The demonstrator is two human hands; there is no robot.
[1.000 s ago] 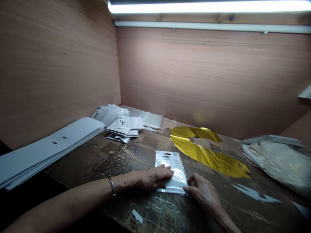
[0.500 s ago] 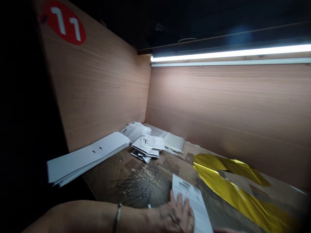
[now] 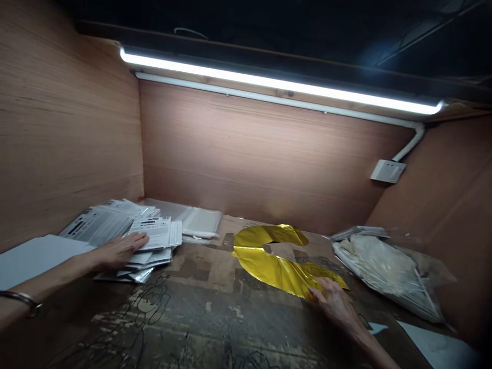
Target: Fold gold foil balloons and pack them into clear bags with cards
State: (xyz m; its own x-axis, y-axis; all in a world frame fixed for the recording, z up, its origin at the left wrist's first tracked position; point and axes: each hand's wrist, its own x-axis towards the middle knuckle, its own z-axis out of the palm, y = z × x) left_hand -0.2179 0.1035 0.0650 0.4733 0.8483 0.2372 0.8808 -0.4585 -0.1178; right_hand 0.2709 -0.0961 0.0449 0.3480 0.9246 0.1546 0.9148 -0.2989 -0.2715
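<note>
My left hand point(image 3: 122, 249) lies over the near left edge of a pile of flat printed white packets point(image 3: 154, 233), its fingers stretched out across them. Dark print and barcodes show on the top packets. On the right, my right hand point(image 3: 333, 301) has its thumb and fingers on the lower end of a flat gold foil balloon point(image 3: 269, 266). The balloon is curved like a letter C and lies uninflated on the worn tabletop point(image 3: 215, 302). My right fingertips partly cover its edge.
White card sheets point(image 3: 42, 256) lie at far left. Clear plastic sleeves point(image 3: 202, 221) sit behind the packets. A filled clear bag point(image 3: 384, 266) stands at right, with a white sheet point(image 3: 434, 343) nearer. Dark thin strings point(image 3: 154, 302) lie in front. Wooden walls point(image 3: 246, 154) enclose the tabletop.
The view has swung right. My left hand has moved from the near tabletop, where it was on a printed packet, to the pile. My right hand has come fully into view at the foil balloon.
</note>
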